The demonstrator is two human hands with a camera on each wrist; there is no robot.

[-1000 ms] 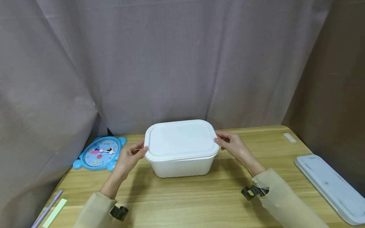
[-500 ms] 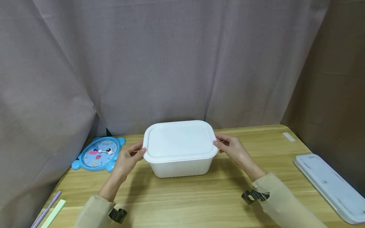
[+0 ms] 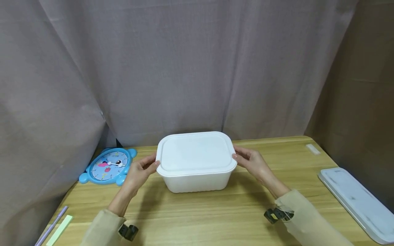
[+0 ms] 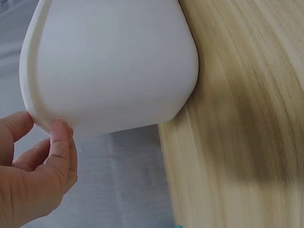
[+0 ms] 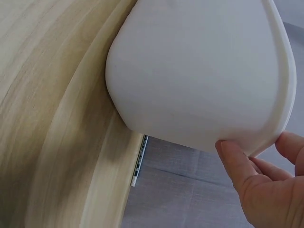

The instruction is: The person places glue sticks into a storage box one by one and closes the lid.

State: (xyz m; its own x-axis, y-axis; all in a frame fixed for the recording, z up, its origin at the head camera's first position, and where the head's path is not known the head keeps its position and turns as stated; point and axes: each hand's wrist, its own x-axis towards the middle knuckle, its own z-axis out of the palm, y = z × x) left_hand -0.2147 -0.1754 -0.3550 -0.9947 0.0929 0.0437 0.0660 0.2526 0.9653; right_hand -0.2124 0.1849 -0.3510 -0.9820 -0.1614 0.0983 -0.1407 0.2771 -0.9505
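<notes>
1. I see a white box (image 3: 197, 179) with its lid (image 3: 195, 152) on, near the table's (image 3: 215, 218) back edge, about mid-width. The lid looks seated on the rim all round, as far as the head view shows.
2. Left hand (image 3: 140, 171) is at the lid's left end, thumb on the top edge and fingers curled under the rim. The left wrist view shows the thumb (image 4: 61, 142) pressed against the rim lip, so it is pinching the lid.
3. Right hand (image 3: 250, 160) mirrors it at the right end. The right wrist view shows the thumb (image 5: 235, 164) on the rim corner, with the other fingers behind it. It is also pinching the lid edge.
4. Pose: both forearms come in from the near edge, wrists low and palms facing each other across the box. Sleeves and wrist camera mounts are just above the table.
5. Risk: the grips are fingertip-only on a thin lip. I judge that uneven pull between the hands could skew the lid or lift one end first.
6. Risk: the box looks light, so a tight lid could drag the whole box up or slide it toward the curtain (image 3: 184, 68).
7. Risk: I can't see inside the box, so any contents could shift if it tips.
8. Other items: a blue clock (image 3: 107, 165) lies at the back-left corner, close to the left hand. A grey tray (image 3: 357, 201) lies along the right edge, well apart.
</notes>
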